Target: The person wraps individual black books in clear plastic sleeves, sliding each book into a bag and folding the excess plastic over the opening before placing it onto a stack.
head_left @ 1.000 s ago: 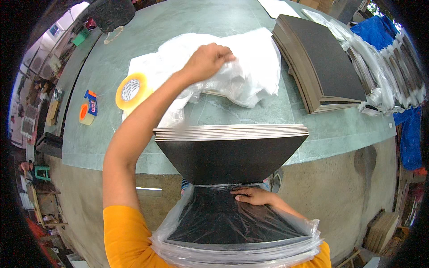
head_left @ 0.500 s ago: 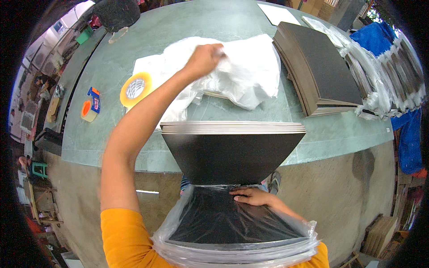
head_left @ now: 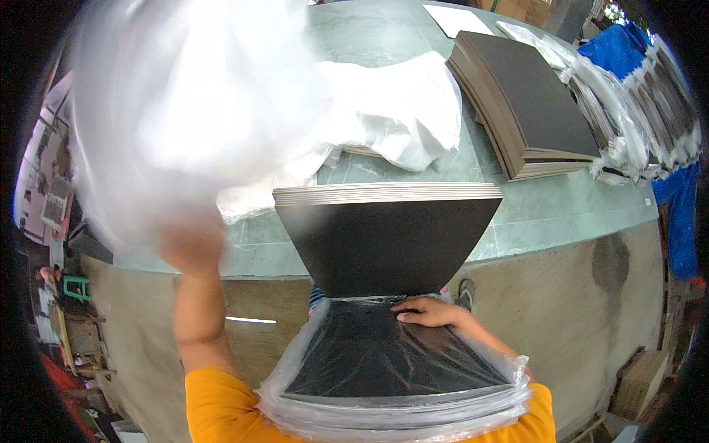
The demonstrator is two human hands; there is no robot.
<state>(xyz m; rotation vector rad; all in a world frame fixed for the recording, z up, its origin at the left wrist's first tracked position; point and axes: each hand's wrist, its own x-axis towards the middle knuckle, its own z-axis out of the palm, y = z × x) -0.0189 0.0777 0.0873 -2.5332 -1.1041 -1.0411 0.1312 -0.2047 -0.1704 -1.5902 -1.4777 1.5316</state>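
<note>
My left hand (head_left: 190,240), smeared by motion, grips a translucent plastic bag (head_left: 199,96) that billows up over the left of the table. Flat on a stack of black boards in clear plastic (head_left: 384,354), which leans against my body, rests my right hand (head_left: 428,311) with its fingers stretched out. Just beyond it, a stack of bare black boards (head_left: 388,244) stands tilted, its pale edges upward at the table's near edge. More white plastic bags (head_left: 413,111) lie in a loose heap on the table.
A thick stack of dark boards (head_left: 528,96) sits on the green table (head_left: 561,207) at the right. Beyond it are plastic-wrapped boards (head_left: 657,111) and blue cloth (head_left: 617,48). A white sheet (head_left: 456,21) lies at the back.
My left hand has drawn back from the heap toward the near left, pulling a plastic bag up with it. The bag now hides the tape rolls. My right hand stays on the wrapped boards.
</note>
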